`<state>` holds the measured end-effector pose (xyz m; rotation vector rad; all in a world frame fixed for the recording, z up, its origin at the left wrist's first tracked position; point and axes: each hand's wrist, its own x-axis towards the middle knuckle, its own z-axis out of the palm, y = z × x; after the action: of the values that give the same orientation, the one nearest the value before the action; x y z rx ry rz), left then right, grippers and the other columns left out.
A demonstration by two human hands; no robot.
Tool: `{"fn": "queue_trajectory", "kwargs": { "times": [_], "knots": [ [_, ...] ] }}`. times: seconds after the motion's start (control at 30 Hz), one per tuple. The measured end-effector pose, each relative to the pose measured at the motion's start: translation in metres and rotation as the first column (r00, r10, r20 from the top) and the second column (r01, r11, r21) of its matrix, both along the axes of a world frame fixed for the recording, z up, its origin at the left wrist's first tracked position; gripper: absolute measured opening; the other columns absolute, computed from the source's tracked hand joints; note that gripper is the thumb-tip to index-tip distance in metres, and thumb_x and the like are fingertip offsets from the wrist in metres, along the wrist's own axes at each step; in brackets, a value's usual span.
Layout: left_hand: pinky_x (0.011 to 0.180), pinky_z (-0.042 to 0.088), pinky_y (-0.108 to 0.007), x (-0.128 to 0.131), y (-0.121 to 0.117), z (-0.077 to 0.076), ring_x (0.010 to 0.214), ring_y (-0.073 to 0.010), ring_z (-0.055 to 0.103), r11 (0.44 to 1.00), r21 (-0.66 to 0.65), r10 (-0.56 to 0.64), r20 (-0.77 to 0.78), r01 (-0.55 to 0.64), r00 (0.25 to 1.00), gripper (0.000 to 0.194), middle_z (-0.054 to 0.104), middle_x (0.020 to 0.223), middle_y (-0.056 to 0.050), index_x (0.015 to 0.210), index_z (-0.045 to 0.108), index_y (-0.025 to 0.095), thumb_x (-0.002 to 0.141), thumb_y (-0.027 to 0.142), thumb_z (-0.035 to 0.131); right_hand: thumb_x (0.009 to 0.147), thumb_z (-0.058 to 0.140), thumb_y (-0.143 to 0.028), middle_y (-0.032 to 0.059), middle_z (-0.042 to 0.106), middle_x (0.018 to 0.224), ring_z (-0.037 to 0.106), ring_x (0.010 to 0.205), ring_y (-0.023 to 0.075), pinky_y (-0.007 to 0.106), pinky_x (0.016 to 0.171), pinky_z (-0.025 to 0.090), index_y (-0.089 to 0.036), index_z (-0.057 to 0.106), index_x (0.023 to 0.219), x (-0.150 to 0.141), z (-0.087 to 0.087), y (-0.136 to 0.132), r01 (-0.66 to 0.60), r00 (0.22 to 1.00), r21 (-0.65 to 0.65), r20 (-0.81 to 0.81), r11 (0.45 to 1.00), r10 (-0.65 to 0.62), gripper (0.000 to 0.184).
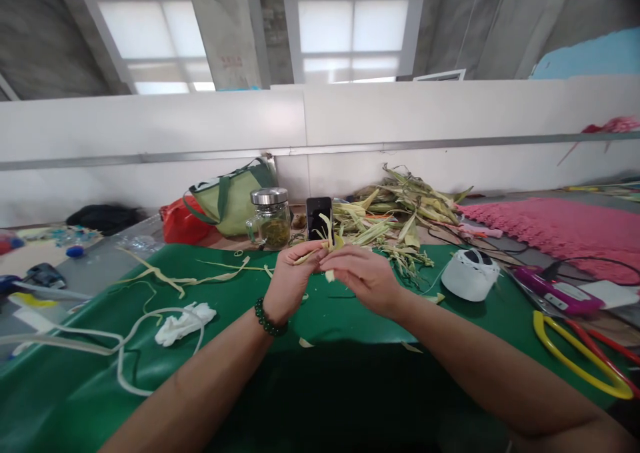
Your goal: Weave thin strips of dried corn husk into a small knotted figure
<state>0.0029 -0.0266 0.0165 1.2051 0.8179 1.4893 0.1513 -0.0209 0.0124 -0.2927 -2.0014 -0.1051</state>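
Observation:
Over the green mat [340, 319], my left hand [293, 276] pinches a small bunch of pale corn husk strips [327, 229], whose ends curl up above the fingers. A dark green beaded bracelet [270, 318] circles that wrist. My right hand [365, 276] meets the left one, its fingers closed at the lower part of the same husk; a short pale end pokes out below. The fingers hide how the strips are joined. Right behind the hands a dark phone [319, 216] stands upright, beside a pile of dry corn husks [410, 199].
A glass jar [273, 223] with a steel lid stands by a green bag [227, 203]. To the left lie white tissue [185, 323] and a white cord [120, 353]. On the right are a white roll [470, 276], a purple tool [557, 289], yellow-handled scissors [580, 363] and pink cloth [560, 229].

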Motion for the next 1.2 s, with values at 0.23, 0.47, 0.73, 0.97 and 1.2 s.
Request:
{"fn": "queue_trajectory", "kwargs": {
  "times": [0.23,0.47,0.73,0.97,1.2],
  "knots": [
    [0.066,0.053,-0.028,0.002,-0.002,0.001,0.064,-0.0134,0.063,1.000,0.004,-0.016,-0.015,0.016,1.000,0.030,0.070,0.071,-0.002,0.076,0.069,0.015,0.055,0.032,0.081,0.084,0.058,-0.021,0.0006,0.070,0.073,0.064,0.059,0.0109,0.021,0.056,0.051,-0.020,0.066,0.082,0.001,0.001,-0.002,0.060,0.974,-0.358,-0.183,0.932,-0.133,0.009],
    [0.062,0.049,-0.023,0.003,-0.003,0.002,0.059,-0.0103,0.057,0.996,0.093,0.025,-0.121,-0.013,0.992,0.022,0.060,0.059,0.003,0.067,0.061,0.015,0.060,0.029,0.077,0.087,0.052,-0.018,0.0064,0.071,0.080,0.065,0.071,0.0139,0.024,0.064,0.050,-0.017,0.068,0.092,0.003,0.002,-0.002,0.248,0.963,-0.151,-0.068,0.957,-0.260,0.017],
    [0.066,0.049,-0.022,0.002,0.000,-0.003,0.063,-0.0090,0.057,0.999,0.027,-0.037,-0.022,0.038,0.999,0.024,0.062,0.065,0.003,0.071,0.063,0.016,0.059,0.030,0.079,0.085,0.054,-0.019,0.0045,0.071,0.075,0.064,0.067,0.0131,0.023,0.062,0.048,-0.017,0.071,0.084,0.006,0.003,0.004,0.258,0.956,-0.282,-0.066,0.924,-0.287,0.017],
    [0.072,0.049,-0.022,0.002,0.006,-0.010,0.068,-0.0093,0.059,0.993,0.012,-0.119,-0.003,0.119,0.993,0.024,0.064,0.071,0.002,0.074,0.062,0.015,0.064,0.030,0.078,0.080,0.054,-0.014,0.0031,0.071,0.074,0.062,0.063,0.0109,0.019,0.057,0.044,-0.017,0.071,0.081,0.011,0.007,0.004,0.250,0.960,-0.302,-0.044,0.920,-0.276,0.017],
    [0.071,0.049,-0.022,0.002,0.005,-0.009,0.069,-0.0093,0.058,0.989,0.013,-0.150,-0.037,0.151,0.988,0.022,0.063,0.074,0.001,0.077,0.063,0.016,0.066,0.030,0.076,0.086,0.051,-0.021,0.0013,0.066,0.066,0.057,0.060,0.0094,0.019,0.058,0.041,-0.019,0.070,0.077,0.014,0.009,0.003,0.231,0.973,-0.260,0.033,0.938,-0.230,0.021]
  ]
}}
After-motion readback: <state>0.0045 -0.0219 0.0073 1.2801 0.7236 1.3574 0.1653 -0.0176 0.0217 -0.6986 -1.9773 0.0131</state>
